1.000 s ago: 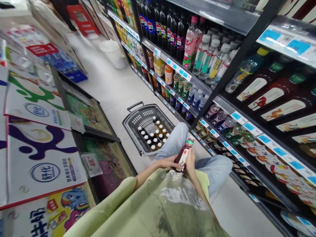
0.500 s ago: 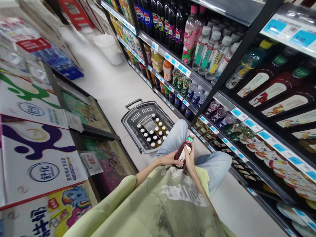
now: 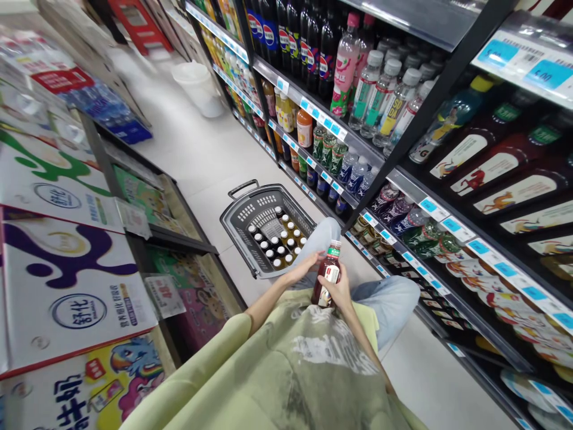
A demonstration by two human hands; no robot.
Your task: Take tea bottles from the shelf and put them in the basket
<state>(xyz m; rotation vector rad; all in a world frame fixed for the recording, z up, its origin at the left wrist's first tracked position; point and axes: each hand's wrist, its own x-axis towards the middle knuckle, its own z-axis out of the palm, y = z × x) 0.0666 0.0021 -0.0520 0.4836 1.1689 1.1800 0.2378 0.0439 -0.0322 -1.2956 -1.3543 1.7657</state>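
Observation:
A dark red drink bottle point(image 3: 323, 292) with a cream label and a green-banded neck stands nearly upright against my shirt, above my crossed legs. My right hand point(image 3: 339, 291) is wrapped round its right side, thumb across the label. My left hand point(image 3: 307, 267) is beside the bottle's upper left, fingers stretched toward it; whether the fingertips touch it I cannot tell. Beyond my left knee, a dark grey shopping basket point(image 3: 235, 224) rests on the floor, holding several white-capped bottles point(image 3: 277, 263).
Drink shelves point(image 3: 308, 107) with price tags run along the right, close to my knee. Milk cartons point(image 3: 76, 280) on a low display border the left. A white bucket point(image 3: 197, 86) stands farther down the aisle, and a red stand point(image 3: 141, 27) lies beyond it.
The bottle has shifted slightly left and become more upright, its label turning toward me. My left hand has left the lower bottle and moved up along its left side.

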